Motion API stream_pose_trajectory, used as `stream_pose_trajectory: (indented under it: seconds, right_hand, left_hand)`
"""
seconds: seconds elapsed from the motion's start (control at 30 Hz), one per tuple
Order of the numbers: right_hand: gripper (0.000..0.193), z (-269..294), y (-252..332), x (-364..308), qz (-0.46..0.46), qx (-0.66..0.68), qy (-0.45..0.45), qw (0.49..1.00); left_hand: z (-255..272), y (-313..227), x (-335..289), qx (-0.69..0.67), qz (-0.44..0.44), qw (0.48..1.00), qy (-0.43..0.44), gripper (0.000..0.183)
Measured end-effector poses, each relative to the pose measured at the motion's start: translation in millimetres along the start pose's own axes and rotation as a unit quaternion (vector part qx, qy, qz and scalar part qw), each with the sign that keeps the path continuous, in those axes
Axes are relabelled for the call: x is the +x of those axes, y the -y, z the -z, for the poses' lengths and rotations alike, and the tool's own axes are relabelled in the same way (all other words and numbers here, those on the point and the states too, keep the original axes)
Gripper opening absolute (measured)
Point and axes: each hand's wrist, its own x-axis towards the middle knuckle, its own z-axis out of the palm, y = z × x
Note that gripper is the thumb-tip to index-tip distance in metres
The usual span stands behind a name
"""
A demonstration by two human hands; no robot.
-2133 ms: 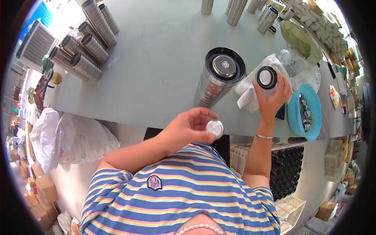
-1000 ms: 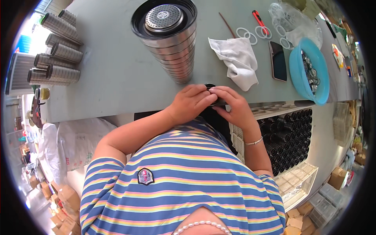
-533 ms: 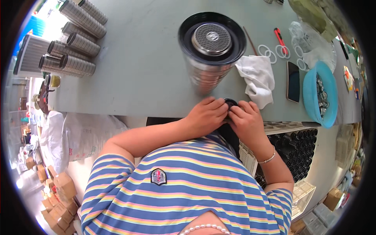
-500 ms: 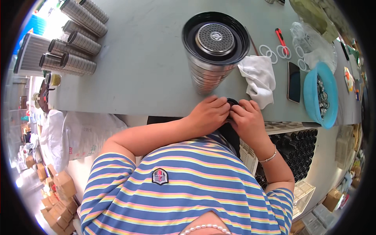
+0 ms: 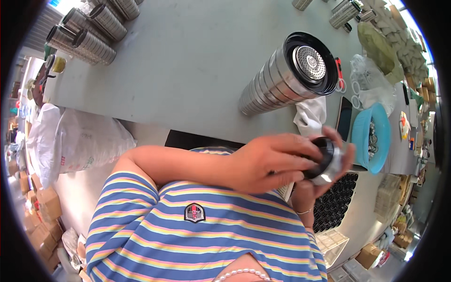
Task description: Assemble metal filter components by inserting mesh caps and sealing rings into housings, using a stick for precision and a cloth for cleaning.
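My right hand (image 5: 348, 157) curls its fingers round a small round piece with a black face and a shiny silver side, like a cup lid (image 5: 331, 168). My left hand (image 5: 263, 162) reaches across from the left, its fingertips closed on the black part. Both hands are slightly blurred, and the left fingers cover some of the piece. Beyond them, a tall stack of silver rings (image 5: 277, 77) stands on the table, with a black rim at its top. A perforated metal disc (image 5: 310, 63) sits inside that rim.
The grey table (image 5: 188, 61) bears more silver stacks (image 5: 94, 47) at far left. A white cloth (image 5: 311, 115), a phone (image 5: 344, 115) and a blue basket (image 5: 361, 141) of metal rings lie to the right. Below the edge sits a crate of black round parts (image 5: 336, 202).
Both hands have shifted right and come up closer to me with the round piece, now tilted to show its black face and silver side. The view has turned, so the stack appears farther right.
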Motion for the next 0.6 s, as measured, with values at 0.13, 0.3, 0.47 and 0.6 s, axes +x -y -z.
stream_pose_trajectory:
  seconds: [0.13, 0.3, 0.47, 0.6]
  right_hand:
    - [0.100, -26.2, 50.3, 91.4, 0.161, -0.125, 0.019, 0.979]
    - [0.077, -55.0, 70.7, 168.5, 0.189, -0.327, 0.336, 0.863]
    - [0.085, -61.0, 46.3, 161.1, 0.212, -0.254, 0.339, 0.881]
    - [0.079, -24.3, 16.0, 156.9, 0.118, 0.000, 0.137, 0.984]
  left_hand:
    - [46.8, -42.2, 29.1, 0.262, -0.237, 0.932, -0.083, 0.023]
    - [93.8, -47.9, 42.0, 0.208, -0.051, 0.942, -0.258, 0.037]
    - [101.7, -35.0, 70.7, 0.113, -0.026, 0.963, -0.242, 0.039]
    - [98.0, -55.3, 102.7, 0.102, 0.019, 0.989, -0.105, 0.048]
